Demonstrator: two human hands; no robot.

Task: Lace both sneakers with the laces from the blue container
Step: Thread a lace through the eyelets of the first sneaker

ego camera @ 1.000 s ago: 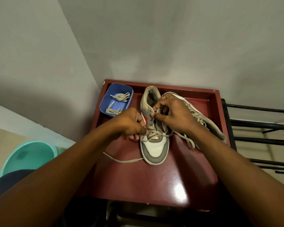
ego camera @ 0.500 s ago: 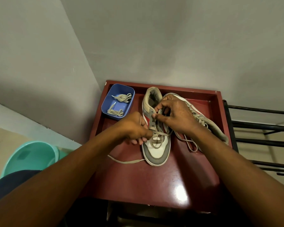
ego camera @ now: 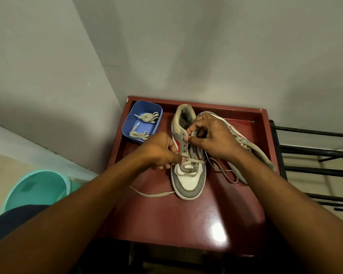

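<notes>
loose end of lace (ego camera: 152,194) lies on tabletop (ego camera: 186,220), left of the toe. sneaker (ego camera: 188,182) mid-tabletop, toe toward near edge. left hand (ego camera: 158,151) pinches lace at lower eyelets; right hand (ego camera: 212,139) pinches sneaker at upper eyelets. second sneaker (ego camera: 261,155) by right edge. blue container (ego camera: 131,123) in far-left corner, spare laces (ego camera: 149,117) inside.

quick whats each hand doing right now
Left hand: pinches the beige flat shoelace at the lower eyelets of the grey-and-white sneaker.
Right hand: pinches that sneaker's upper eyelet strip.

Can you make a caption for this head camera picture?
Left hand pinches a lace while right hand holds the sneaker on the red table.
</notes>
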